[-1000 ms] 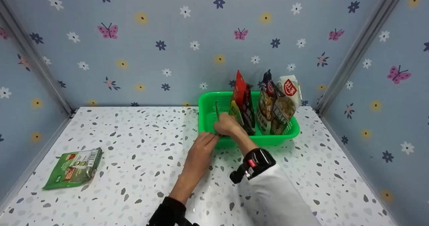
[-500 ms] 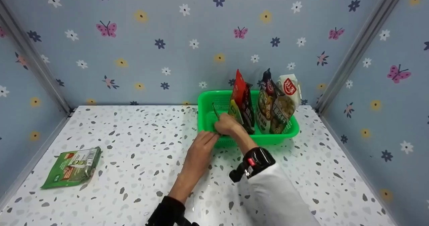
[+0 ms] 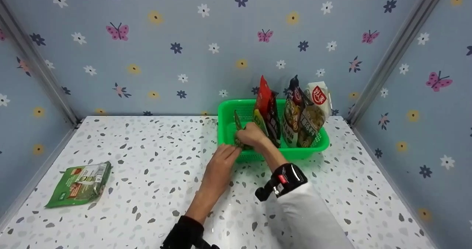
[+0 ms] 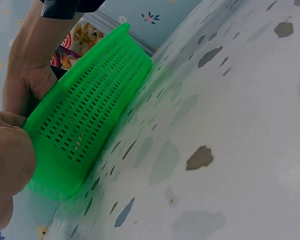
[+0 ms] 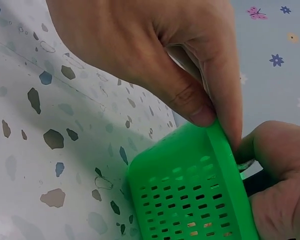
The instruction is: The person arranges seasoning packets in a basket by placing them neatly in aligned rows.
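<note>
A green perforated plastic basket (image 3: 225, 110) stands near the back wall. At its front left corner my left hand (image 3: 220, 164) pinches the rim, thumb outside and fingers over the inner side, as the right wrist view shows. My right hand (image 3: 252, 134) reaches inside the basket with curled fingers, gripping a thin dark-green packet (image 3: 237, 119) that stands on edge. Most of that packet is hidden by the hand. Just right of it lean a yellow-green packet (image 3: 259, 119) and a red-and-black food pouch (image 3: 272, 120). In the left wrist view the basket's perforated side (image 4: 85, 110) shows.
Two more upright food pouches, one dark (image 3: 292, 112) and one white-topped (image 3: 316, 112), fill the basket's right part. A green packet (image 3: 79, 185) lies flat on the speckled table (image 3: 155, 190) at the left. Flower-patterned panels (image 3: 177, 68) enclose the back and sides.
My right hand has shifted slightly to the right and its wrist has turned a little. More of the dark-green packet's face now shows. My left hand stays at the rim.
</note>
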`<state>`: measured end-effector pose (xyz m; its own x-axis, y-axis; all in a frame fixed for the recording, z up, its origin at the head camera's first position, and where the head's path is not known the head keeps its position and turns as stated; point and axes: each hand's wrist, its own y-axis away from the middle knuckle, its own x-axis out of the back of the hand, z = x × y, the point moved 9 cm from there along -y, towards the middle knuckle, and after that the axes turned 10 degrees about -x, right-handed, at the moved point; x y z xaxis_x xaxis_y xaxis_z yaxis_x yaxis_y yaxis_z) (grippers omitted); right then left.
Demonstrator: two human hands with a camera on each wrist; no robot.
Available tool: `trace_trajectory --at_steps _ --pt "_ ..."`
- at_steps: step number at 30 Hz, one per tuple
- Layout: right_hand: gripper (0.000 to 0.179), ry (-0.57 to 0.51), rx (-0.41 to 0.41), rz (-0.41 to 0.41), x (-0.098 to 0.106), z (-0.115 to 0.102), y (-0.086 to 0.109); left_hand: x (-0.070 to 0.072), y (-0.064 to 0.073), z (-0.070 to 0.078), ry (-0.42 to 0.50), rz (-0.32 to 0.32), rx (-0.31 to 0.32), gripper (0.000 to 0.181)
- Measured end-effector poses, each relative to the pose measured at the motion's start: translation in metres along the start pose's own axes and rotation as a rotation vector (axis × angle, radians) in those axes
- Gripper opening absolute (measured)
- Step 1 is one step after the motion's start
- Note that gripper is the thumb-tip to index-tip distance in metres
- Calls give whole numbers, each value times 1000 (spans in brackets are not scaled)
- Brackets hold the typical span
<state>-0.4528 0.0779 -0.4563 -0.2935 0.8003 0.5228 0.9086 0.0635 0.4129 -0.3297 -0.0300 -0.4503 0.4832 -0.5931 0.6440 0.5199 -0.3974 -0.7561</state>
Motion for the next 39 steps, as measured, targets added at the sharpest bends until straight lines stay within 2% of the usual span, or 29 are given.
trace_trajectory --at_steps 7,15,19,24,27,31,34,39 --pt "87 -32 -32 10 4 1 -1 0 0 0 5 -13 12 38" --pt "69 -93 33 3 7 -3 8 1 0 0 1 2 4 40" --pt "63 -82 69 37 12 -3 7 2 0 -1 -5 8 3 42" --pt "51 -61 108 61 16 -3 0 2 -1 -1 1 21 -8 42" --pt "45 -55 90 63 15 5 -18 2 -1 -1 3 31 -15 39" --pt "62 -34 51 89 15 7 -21 2 -1 0 1 27 -17 41" --pt "74 -5 19 89 15 0 -1 1 -1 0 3 23 -17 42" --pt "81 26 -7 86 15 -2 8 2 -2 1 7 16 -11 42"
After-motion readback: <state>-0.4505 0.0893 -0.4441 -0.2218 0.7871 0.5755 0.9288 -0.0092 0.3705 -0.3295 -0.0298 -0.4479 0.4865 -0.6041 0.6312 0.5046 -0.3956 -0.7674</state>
